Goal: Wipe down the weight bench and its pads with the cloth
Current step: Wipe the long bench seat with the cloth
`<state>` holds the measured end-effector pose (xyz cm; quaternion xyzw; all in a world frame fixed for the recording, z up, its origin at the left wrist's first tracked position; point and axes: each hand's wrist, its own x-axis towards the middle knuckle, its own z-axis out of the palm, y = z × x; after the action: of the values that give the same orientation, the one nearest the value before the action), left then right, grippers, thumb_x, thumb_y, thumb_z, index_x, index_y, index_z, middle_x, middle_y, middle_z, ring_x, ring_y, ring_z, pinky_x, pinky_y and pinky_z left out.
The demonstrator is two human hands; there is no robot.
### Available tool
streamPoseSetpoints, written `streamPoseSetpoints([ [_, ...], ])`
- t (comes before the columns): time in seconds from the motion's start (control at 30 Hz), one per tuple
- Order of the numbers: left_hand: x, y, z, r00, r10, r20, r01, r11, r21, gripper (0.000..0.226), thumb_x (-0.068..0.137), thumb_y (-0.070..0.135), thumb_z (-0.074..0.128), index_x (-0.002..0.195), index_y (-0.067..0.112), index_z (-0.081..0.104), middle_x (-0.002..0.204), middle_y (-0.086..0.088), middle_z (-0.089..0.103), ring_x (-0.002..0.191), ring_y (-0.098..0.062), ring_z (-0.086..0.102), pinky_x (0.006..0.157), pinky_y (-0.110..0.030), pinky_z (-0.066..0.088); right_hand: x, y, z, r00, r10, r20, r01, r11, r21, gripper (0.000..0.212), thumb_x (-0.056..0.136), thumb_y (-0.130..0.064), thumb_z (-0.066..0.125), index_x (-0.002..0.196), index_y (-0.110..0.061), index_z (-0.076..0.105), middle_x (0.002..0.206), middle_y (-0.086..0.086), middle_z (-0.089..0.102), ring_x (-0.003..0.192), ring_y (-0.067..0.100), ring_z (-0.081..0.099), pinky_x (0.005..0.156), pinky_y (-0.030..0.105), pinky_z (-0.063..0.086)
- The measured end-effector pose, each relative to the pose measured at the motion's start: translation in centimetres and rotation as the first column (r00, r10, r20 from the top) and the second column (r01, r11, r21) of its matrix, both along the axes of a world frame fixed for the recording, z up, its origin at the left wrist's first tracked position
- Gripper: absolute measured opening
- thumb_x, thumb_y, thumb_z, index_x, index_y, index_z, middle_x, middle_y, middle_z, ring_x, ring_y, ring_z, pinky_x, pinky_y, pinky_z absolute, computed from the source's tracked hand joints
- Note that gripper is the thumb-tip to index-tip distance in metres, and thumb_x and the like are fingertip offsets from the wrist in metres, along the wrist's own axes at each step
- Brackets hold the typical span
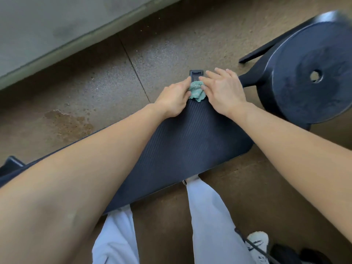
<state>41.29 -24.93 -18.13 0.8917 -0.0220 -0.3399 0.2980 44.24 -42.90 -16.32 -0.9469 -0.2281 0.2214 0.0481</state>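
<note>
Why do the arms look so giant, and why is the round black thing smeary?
Head view: the wide-angle lens stretches things near it, so forearms balloon while the left hand and right hand at the cloth look small; the weight plate smears at its top edge, likely motion blur.

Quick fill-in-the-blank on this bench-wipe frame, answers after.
1. The cloth sits at the pad's ____ end, away from the person.
2. The left hand grips it with curled fingers; the right hand beside it has ____ fingers.
3. The plate has a ____ in its centre.
Missing: far; straight; hole.
</note>
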Motion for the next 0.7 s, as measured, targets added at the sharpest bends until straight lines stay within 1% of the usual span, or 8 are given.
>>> streamPoseSetpoints([
  [0.1, 2.6, -3.2, -0.2, 1.0, -0.021, 0.009, 0.022, 0.999, -0.036, 0.055, 0.108, 0.019, 0.041, 0.16, 0.01, 0.026, 0.159, -0.013, 0.043, 0.145, -0.032, 0.041, 0.112, -0.035, 0.032, 0.9, -2.7, 0.4, 0.988, -0.149, -0.04, 0.15, 0.988, 0.029, 0.039, 0.109, -0.03, 0.04, 0.139, -0.015, 0.059, 0.142, 0.011, 0.06, 0.132, 0.036, 0.052, 0.108, 0.049, 0.04],
  [0.2, 4.6, -6.0, -0.3, 0.999, -0.034, 0.016, 0.035, 0.996, -0.087, 0.053, 0.107, 0.016, 0.042, 0.158, 0.006, 0.031, 0.158, -0.013, 0.044, 0.147, -0.03, 0.039, 0.115, -0.029, 0.028, 0.6, -4.4, 1.0, 0.94, -0.332, -0.074, 0.337, 0.938, 0.082, 0.034, 0.108, -0.031, 0.039, 0.128, -0.016, 0.064, 0.123, 0.011, 0.07, 0.111, 0.04, 0.063, 0.092, 0.05, 0.049],
  [0.27, 5.4, -7.5, -0.1, 0.998, -0.066, 0.02, 0.068, 0.991, -0.113, 0.048, 0.106, 0.011, 0.042, 0.153, 0.0, 0.037, 0.157, -0.017, 0.044, 0.148, -0.031, 0.036, 0.115, -0.029, 0.024, -0.5, -5.3, 1.0, 0.918, -0.391, -0.062, 0.396, 0.912, 0.11, 0.032, 0.108, -0.029, 0.039, 0.117, -0.014, 0.065, 0.108, 0.012, 0.073, 0.1, 0.04, 0.065, 0.086, 0.047, 0.048],
  [0.37, 5.3, -8.9, 0.5, 0.991, -0.128, 0.034, 0.132, 0.982, -0.136, 0.055, 0.105, 0.009, 0.046, 0.157, 0.001, 0.03, 0.166, -0.018, 0.027, 0.157, -0.031, 0.016, 0.124, -0.033, 0.014, -2.3, -6.3, 1.4, 0.856, -0.514, -0.057, 0.516, 0.84, 0.168, 0.032, 0.108, -0.028, 0.041, 0.116, -0.012, 0.067, 0.102, 0.016, 0.073, 0.097, 0.04, 0.063, 0.081, 0.044, 0.042],
  [0.43, 4.1, -8.5, 0.8, 0.986, -0.137, 0.095, 0.151, 0.977, -0.151, 0.074, 0.099, 0.013, 0.062, 0.16, 0.002, 0.023, 0.17, -0.016, 0.015, 0.158, -0.031, 0.011, 0.127, -0.035, 0.012, -3.2, -6.8, 1.9, 0.804, -0.588, -0.093, 0.592, 0.772, 0.232, 0.031, 0.107, -0.024, 0.044, 0.114, -0.01, 0.07, 0.101, 0.016, 0.073, 0.097, 0.039, 0.063, 0.08, 0.042, 0.04],
  [0.53, 1.3, -7.2, 1.4, 0.966, -0.179, 0.189, 0.204, 0.971, -0.123, 0.097, 0.079, 0.017, 0.083, 0.157, 0.002, 0.027, 0.168, -0.019, 0.015, 0.155, -0.035, 0.018, 0.126, -0.044, 0.021, -4.6, -7.5, 3.3, 0.734, -0.654, -0.185, 0.673, 0.662, 0.33, 0.027, 0.103, -0.021, 0.052, 0.113, -0.008, 0.074, 0.104, 0.012, 0.076, 0.094, 0.029, 0.066, 0.08, 0.034, 0.041],
  [0.6, -0.6, -6.5, 1.7, 0.967, -0.16, 0.199, 0.186, 0.976, -0.117, 0.096, 0.071, 0.015, 0.087, 0.15, 0.007, 0.034, 0.161, -0.019, 0.022, 0.15, -0.036, 0.026, 0.123, -0.044, 0.028, -5.8, -7.6, 4.4, 0.674, -0.684, -0.28, 0.732, 0.567, 0.378, 0.025, 0.1, -0.019, 0.059, 0.115, -0.009, 0.076, 0.105, 0.006, 0.076, 0.091, 0.017, 0.066, 0.083, 0.027, 0.047],
  [0.7, -3.5, -6.2, 2.2, 0.969, -0.087, 0.232, 0.119, 0.985, -0.126, 0.072, 0.073, 0.005, 0.081, 0.134, 0.007, 0.043, 0.144, -0.016, 0.033, 0.132, -0.034, 0.044, 0.107, -0.037, 0.042, -8.1, -7.3, 5.7, 0.499, -0.724, -0.477, 0.862, 0.359, 0.358, 0.018, 0.098, -0.018, 0.066, 0.112, -0.013, 0.076, 0.099, -0.005, 0.074, 0.092, 0.008, 0.069, 0.09, 0.03, 0.058],
])
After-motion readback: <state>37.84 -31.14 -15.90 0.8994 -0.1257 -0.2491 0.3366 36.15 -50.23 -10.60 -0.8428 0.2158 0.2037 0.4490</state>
